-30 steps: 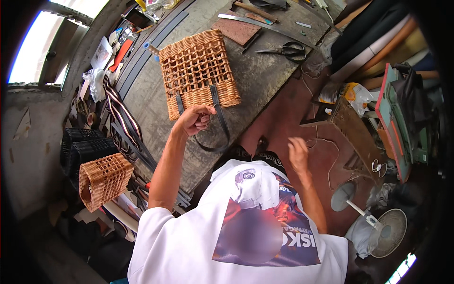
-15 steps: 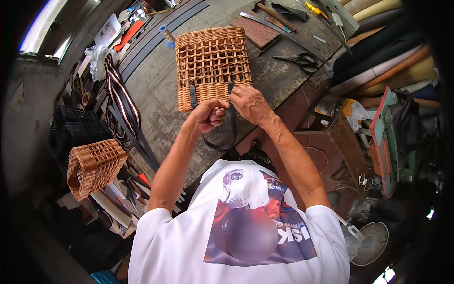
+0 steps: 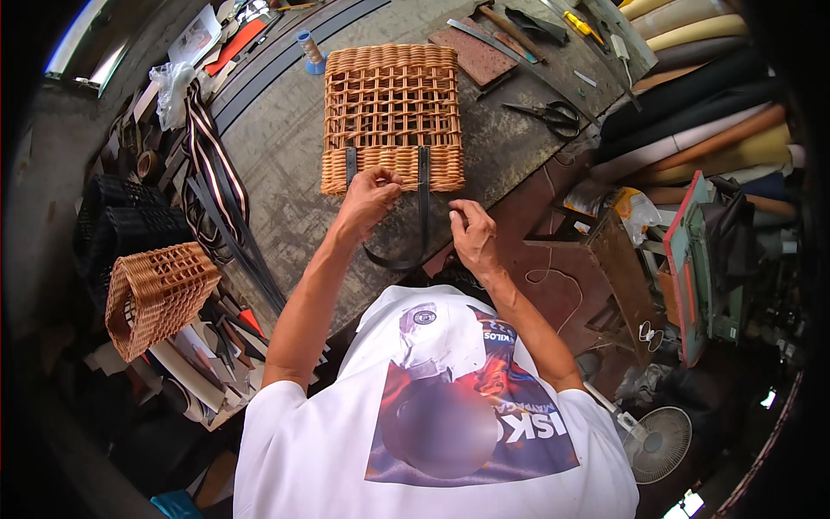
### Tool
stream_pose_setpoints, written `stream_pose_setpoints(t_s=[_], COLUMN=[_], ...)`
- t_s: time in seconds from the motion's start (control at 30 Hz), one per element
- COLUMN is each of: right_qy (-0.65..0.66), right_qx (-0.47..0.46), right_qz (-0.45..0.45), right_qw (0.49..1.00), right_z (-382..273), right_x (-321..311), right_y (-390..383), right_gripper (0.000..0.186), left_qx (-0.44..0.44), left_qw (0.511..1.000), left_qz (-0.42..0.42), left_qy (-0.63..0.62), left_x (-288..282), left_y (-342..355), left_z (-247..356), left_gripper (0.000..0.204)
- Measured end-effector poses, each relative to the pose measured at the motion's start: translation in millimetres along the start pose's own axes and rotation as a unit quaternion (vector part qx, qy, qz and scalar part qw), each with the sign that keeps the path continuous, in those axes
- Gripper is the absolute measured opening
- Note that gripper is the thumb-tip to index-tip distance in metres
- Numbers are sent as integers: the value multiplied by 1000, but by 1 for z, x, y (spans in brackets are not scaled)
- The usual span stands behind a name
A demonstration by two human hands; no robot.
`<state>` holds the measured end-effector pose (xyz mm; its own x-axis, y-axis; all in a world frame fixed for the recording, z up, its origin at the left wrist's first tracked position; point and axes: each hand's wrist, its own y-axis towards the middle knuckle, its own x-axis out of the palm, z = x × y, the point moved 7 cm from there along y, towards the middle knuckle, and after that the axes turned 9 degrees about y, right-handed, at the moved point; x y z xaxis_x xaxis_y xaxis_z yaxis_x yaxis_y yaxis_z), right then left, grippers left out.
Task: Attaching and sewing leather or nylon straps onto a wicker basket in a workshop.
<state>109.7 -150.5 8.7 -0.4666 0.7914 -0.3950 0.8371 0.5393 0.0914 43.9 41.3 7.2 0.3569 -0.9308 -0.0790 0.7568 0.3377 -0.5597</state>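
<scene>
A brown woven wicker basket [image 3: 393,108] lies on the worktable, its open lattice facing up. A black strap [image 3: 424,177] is fixed at two places on its near band and hangs in a loop toward me. My left hand [image 3: 370,203] is closed, fingertips pinched together in front of the basket's near edge, between the strap's two ends. Whatever is in that pinch is too small to see. To the right of the strap, clear of the basket, my right hand [image 3: 475,235] has thumb and forefinger brought together; anything between them cannot be made out.
A blue-based thread spool [image 3: 311,54] stands left of the basket. Black scissors [image 3: 553,117], a hammer [image 3: 510,33] and a reddish slab [image 3: 471,56] lie to the right. A second wicker basket [image 3: 160,294] sits at left. Material rolls [image 3: 692,112] are stacked at right.
My right hand has drawn away from the strap, to the right and toward me. My left hand has shifted slightly up, nearer the basket's edge. The whole view has shifted a little.
</scene>
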Motion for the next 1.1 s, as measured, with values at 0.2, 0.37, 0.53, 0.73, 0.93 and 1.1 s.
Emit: stream_pose_setpoints(t_s=[0.2,0.37,0.53,0.73,0.93,1.1], right_qy=[18,135,196,246,265,105], right_qx=[-23,19,81,127,127,200], right_qz=[-62,-80,-99,-112,-88,-116], right_qw=[998,987,972,954,952,967], right_z=[16,29,57,47,71,84], right_x=[27,34,39,42,42,24], right_y=[14,17,17,17,12,-20], right_gripper=[28,31,23,18,19,22], left_qx=[253,410,355,404,458,424], left_qw=[882,816,872,804,690,664], left_qz=[89,43,-2,46,141,69], left_qy=[387,405,338,433,543,612], left_x=[5,8,4,6,25,23], left_y=[-6,-10,-5,-9,-33,-19], left_z=[28,31,30,24,56,58], left_gripper=[28,45,45,42,33,40])
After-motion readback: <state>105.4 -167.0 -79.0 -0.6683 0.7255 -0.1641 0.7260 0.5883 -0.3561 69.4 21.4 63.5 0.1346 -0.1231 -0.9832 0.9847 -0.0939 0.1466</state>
